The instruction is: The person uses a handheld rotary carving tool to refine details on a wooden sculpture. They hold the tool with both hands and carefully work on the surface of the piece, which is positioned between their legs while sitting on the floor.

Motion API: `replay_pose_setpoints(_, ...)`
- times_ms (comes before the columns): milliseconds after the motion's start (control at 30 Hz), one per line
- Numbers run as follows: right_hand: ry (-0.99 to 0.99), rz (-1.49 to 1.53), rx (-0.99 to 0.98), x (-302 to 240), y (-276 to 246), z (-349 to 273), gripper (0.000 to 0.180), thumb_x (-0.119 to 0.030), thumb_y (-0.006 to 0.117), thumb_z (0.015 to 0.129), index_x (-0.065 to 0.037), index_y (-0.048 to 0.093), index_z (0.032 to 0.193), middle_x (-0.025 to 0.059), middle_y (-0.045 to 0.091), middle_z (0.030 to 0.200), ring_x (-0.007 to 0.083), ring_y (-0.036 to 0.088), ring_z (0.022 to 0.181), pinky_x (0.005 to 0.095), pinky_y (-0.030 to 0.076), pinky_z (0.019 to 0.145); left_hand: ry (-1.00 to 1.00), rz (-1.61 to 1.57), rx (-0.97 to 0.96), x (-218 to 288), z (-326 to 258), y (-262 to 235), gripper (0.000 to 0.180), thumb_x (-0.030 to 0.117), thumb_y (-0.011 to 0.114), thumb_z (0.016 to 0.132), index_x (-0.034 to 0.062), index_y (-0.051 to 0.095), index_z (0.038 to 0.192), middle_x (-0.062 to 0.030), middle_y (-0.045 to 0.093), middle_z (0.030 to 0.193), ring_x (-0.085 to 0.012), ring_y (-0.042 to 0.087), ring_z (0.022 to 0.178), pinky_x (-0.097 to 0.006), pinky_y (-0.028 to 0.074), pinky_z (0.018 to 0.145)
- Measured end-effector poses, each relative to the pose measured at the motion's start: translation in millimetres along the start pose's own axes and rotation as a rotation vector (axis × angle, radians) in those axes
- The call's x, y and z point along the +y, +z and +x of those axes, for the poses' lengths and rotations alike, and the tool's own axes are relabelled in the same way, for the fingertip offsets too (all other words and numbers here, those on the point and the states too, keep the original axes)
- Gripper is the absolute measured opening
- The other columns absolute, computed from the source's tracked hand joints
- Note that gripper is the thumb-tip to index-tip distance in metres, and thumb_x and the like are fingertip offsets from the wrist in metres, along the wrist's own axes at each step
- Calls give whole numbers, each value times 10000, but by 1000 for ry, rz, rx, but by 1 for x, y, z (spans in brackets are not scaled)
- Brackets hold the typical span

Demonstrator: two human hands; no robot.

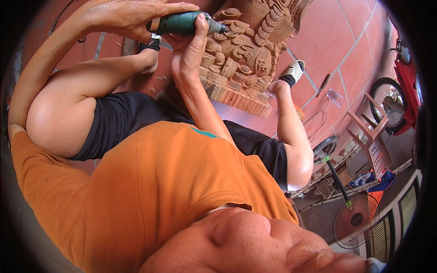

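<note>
Two hands are seen at the top, by a big carved wooden block (248,59) that is stood on the red tiled floor (327,50) between the person's feet. A green power tool (182,22) is held against the carving. It is wrapped by the left hand (127,18), whose grip is closed around it, and pinched near its tip by the right hand (191,50).

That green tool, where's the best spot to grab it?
Probably around the thick green tool body, coming from its rear end, away from the carving tip. The left hand already wraps there, and the right hand steadies the narrow nose against the carved wood block.
</note>
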State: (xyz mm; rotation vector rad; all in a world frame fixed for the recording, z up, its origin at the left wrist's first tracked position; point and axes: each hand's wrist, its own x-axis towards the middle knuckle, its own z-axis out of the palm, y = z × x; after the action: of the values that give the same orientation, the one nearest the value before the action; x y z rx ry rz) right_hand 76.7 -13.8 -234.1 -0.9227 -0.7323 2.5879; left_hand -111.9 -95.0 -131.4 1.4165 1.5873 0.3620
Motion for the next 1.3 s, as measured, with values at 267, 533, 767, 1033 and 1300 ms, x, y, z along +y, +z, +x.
replay_pose_setpoints(267, -19, -12, -18, -6, 3, -1, 564, -544, 610, 944, -37, 542, 1180, 91, 657, 1004, 183, 714, 877, 340, 634, 732, 8, 1, 5, -2, -1, -1, 943, 148, 732, 818, 92, 212, 1602, -163, 649, 1025, -341, 642, 911, -417, 492, 803)
replay_pose_setpoints(533, -20, -17, -25, -3, 2, -1, 561, -542, 602, 948, -40, 550, 1194, 92, 669, 1012, 188, 717, 885, 343, 631, 736, 16, 7, 13, -3, -1, -1, 941, 149, 733, 819, 92, 214, 1601, -169, 645, 1050, -346, 641, 928, -418, 494, 812)
replay_pose_setpoints(767, 4, -19, -32, -3, 1, -1, 580, -559, 609, 939, -39, 548, 1187, 94, 668, 1010, 198, 719, 891, 358, 626, 741, 22, 13, 17, -2, -2, 0, 939, 150, 734, 819, 92, 216, 1601, -174, 643, 1071, -349, 639, 943, -418, 496, 820)
replay_pose_setpoints(1033, -9, -4, -14, -1, 0, 1, 597, -562, 620, 930, -30, 536, 1189, 100, 654, 1019, 202, 716, 890, 359, 633, 738, 27, 17, 23, -1, -3, 1, 938, 151, 734, 820, 92, 218, 1600, -180, 639, 1096, -353, 637, 960, -419, 498, 828)
replay_pose_setpoints(1300, -5, -9, -22, -1, -1, 0, 591, -567, 617, 932, -37, 533, 1179, 90, 649, 1004, 191, 714, 872, 340, 632, 715, 34, 22, 28, -1, -2, 2, 936, 152, 735, 821, 92, 220, 1600, -185, 636, 1120, -357, 636, 978, -419, 500, 837)
